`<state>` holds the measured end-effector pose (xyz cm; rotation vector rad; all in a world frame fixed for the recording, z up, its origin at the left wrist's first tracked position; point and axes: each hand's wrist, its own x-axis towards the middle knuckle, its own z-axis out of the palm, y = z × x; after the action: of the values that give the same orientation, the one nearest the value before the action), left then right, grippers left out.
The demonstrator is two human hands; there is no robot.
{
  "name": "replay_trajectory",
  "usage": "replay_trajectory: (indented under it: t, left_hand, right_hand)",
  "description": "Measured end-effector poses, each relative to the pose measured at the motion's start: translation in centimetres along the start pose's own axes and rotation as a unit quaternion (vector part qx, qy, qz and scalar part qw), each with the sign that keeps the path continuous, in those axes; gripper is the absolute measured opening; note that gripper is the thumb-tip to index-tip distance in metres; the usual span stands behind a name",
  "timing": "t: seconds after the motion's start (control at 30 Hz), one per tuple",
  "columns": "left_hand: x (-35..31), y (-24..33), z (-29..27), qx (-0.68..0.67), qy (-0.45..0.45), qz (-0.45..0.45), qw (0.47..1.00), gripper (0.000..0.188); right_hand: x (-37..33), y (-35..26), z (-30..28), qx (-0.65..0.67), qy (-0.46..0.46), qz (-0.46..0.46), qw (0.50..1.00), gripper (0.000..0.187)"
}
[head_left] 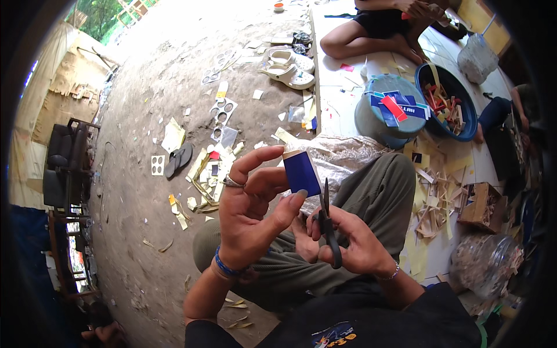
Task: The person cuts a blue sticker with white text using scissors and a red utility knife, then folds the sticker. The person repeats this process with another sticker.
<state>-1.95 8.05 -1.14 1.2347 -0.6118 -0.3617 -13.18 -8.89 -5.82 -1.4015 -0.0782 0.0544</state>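
My left hand pinches a small dark blue card piece between thumb and fingers, in front of my lap. A pale strip shows along the piece's top edge, and it looks folded or box-like. Scissors with black handles are in my right hand, fingers wrapped around the loops. Their blades point upward beside the lower right edge of the blue card; I cannot tell whether they touch it.
Strips of blue and red card lie on an upturned bucket. Beside it, a blue tub holds cut pieces. Pale strips cover the tiles to my right, near a wooden box. Clogs and scraps lie ahead. Another person sits far right.
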Motion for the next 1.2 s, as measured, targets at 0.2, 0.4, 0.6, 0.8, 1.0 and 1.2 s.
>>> replay_trajectory:
  t: [0.2, 0.4, 0.6, 0.8, 1.0, 1.2]
  left_hand:
    - [0.06, -0.02, -0.06, 0.03, -0.023, -0.014, 0.999, 0.063]
    - [0.01, 0.03, 0.11, 0.004, -0.027, -0.036, 0.999, 0.062]
    - [0.12, -0.02, 0.15, 0.011, -0.028, -0.039, 0.999, 0.062]
    - [0.19, -0.05, 0.18, 0.007, -0.03, -0.035, 0.999, 0.061]
    - [0.12, 0.14, 0.12, -0.001, -0.022, -0.056, 0.998, 0.061]
    - [0.14, 0.16, 0.07, -0.005, -0.018, -0.061, 0.998, 0.061]
  right_hand:
    - [-0.03, -0.27, -0.24, -0.014, -0.005, 0.001, 1.0, 0.036]
    - [-0.16, -0.05, -0.21, 0.019, 0.002, 0.007, 1.0, 0.031]
    - [-0.14, 0.03, -0.53, 0.005, -0.005, 0.009, 1.0, 0.026]
    - [-0.08, 0.1, -0.36, 0.006, 0.002, 0.009, 1.0, 0.022]
    - [-0.12, 0.13, -0.2, 0.016, 0.013, 0.013, 1.0, 0.019]
    - [-0.21, 0.11, -0.06, 0.011, 0.022, 0.031, 0.999, 0.018]
